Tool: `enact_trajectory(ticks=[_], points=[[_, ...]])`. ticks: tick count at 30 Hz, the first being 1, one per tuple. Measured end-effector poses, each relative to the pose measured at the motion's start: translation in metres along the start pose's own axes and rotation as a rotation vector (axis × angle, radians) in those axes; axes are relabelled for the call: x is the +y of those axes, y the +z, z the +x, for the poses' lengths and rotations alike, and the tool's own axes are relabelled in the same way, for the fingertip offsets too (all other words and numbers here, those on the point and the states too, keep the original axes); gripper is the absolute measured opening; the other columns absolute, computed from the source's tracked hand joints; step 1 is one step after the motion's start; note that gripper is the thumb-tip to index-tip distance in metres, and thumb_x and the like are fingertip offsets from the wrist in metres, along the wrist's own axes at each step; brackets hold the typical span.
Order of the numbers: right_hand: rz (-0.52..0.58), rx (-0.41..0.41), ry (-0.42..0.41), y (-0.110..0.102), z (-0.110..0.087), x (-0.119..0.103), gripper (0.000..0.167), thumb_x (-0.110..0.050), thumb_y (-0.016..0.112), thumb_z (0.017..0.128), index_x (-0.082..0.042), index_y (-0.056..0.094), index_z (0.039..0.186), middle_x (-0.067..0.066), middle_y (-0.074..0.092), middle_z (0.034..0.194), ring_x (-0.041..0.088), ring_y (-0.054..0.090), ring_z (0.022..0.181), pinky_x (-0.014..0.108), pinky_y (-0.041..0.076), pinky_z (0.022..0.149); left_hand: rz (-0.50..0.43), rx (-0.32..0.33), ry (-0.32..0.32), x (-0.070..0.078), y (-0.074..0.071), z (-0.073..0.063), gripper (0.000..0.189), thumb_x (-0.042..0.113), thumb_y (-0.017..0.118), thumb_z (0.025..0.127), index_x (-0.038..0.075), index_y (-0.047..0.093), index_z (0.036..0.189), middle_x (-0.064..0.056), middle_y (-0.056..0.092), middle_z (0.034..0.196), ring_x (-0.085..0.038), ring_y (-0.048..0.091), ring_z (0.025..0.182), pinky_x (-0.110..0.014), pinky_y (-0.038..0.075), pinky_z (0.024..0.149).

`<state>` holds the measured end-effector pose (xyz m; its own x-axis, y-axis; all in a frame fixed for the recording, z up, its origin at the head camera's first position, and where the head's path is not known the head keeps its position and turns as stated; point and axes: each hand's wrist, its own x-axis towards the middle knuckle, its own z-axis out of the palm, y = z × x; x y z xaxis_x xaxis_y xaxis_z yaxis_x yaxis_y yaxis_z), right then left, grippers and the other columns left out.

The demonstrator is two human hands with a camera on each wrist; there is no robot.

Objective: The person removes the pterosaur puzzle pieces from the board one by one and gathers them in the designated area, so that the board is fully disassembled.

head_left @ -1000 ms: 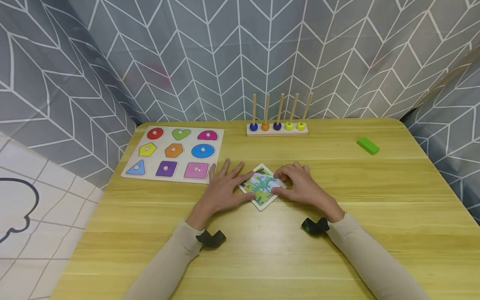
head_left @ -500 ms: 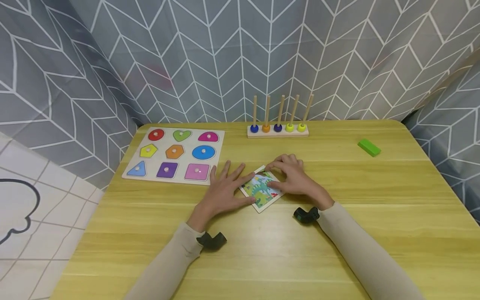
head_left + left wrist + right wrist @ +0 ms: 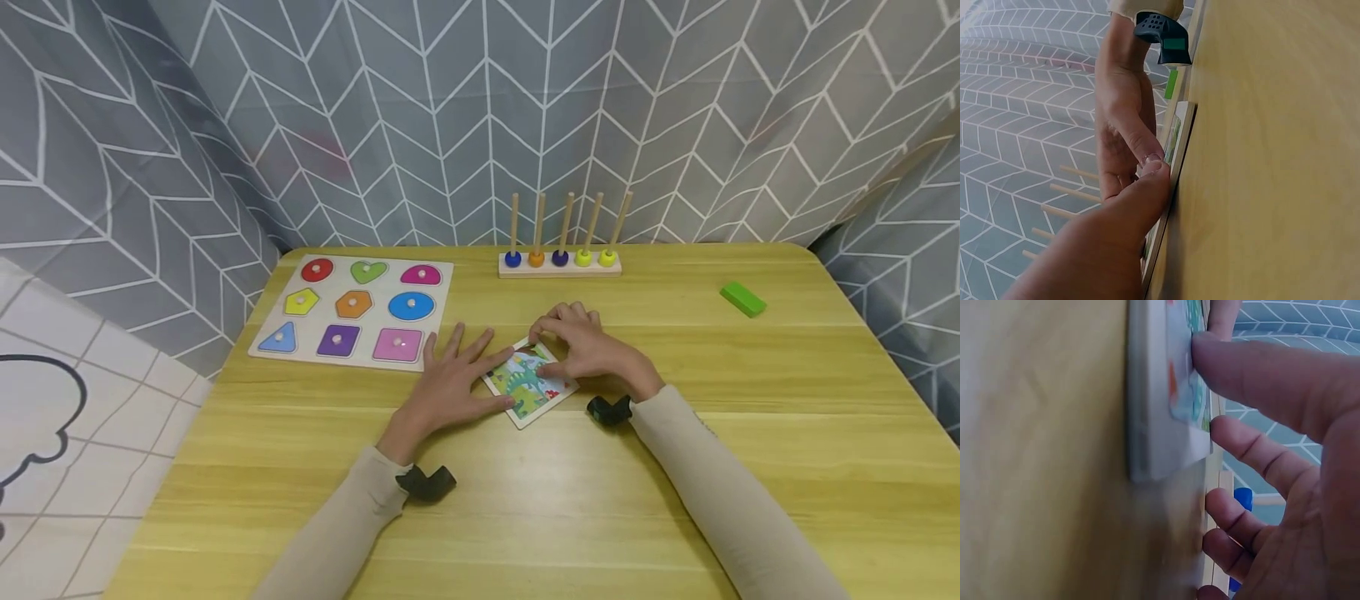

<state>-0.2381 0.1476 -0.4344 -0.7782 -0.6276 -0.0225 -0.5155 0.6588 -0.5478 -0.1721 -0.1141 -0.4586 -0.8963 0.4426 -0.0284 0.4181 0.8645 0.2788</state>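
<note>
A small square dinosaur picture puzzle [image 3: 529,403] in a pale frame lies on the table, one corner toward the person. My left hand [image 3: 448,387] is spread flat, thumb and forefinger tips resting on the puzzle's left side. From the right, my right hand [image 3: 588,346] reaches over it with bent fingers. In the right wrist view, the thumb touches the picture and the forefinger tip is right at the frame [image 3: 1179,453]; the other fingers are beyond the edge. Seen edge-on in the left wrist view, the board [image 3: 1179,147] lies low on the table under both hands.
A shape board [image 3: 375,325] with knobbed pieces lies at the back left. A peg stand [image 3: 558,268] with coloured beads stands at the back middle. Toward the back right lies a green block [image 3: 743,299]. A patterned curtain [image 3: 480,117] hangs behind the wooden table [image 3: 540,517].
My right hand has moved from the puzzle's right corner up and left to its upper right side, uncovering the right part of the picture. My left hand stays on the left side.
</note>
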Motion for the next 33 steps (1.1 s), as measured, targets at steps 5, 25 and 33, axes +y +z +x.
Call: enact_trajectory(ticks=[5,25,33], points=[[-0.014,-0.014,0.003,-0.0014,0.0005,-0.0004,0.037,-0.031,0.085,0.078,-0.026,0.067,0.11,0.008,0.055,0.12,0.029,0.039,0.111,0.043,0.022,0.085,-0.006,-0.004,0.004,0.0006,-0.0007,-0.0001,0.079,0.082,0.046,0.087,0.048,0.03,0.157,0.005,0.016,0.172,-0.041,-0.002,0.159,-0.072,-0.007,0.12],[-0.012,-0.067,0.034,-0.0076,0.0026,-0.0041,0.039,-0.03,0.085,0.078,-0.026,0.067,0.112,0.008,0.054,0.118,0.029,0.039,0.11,0.045,0.023,0.088,-0.01,0.0,0.01,0.0015,-0.0011,0.0001,0.079,0.079,0.049,0.087,0.047,0.031,0.157,0.004,0.018,0.172,-0.042,-0.001,0.159,-0.072,-0.007,0.12],[-0.008,-0.08,0.032,-0.0073,0.0045,-0.0043,0.036,-0.029,0.087,0.079,-0.025,0.067,0.107,0.005,0.054,0.114,0.028,0.039,0.109,0.047,0.024,0.091,-0.011,-0.003,0.014,0.0003,-0.0004,-0.0008,0.078,0.08,0.048,0.088,0.048,0.03,0.157,0.004,0.016,0.172,-0.042,-0.002,0.159,-0.072,-0.006,0.12]])
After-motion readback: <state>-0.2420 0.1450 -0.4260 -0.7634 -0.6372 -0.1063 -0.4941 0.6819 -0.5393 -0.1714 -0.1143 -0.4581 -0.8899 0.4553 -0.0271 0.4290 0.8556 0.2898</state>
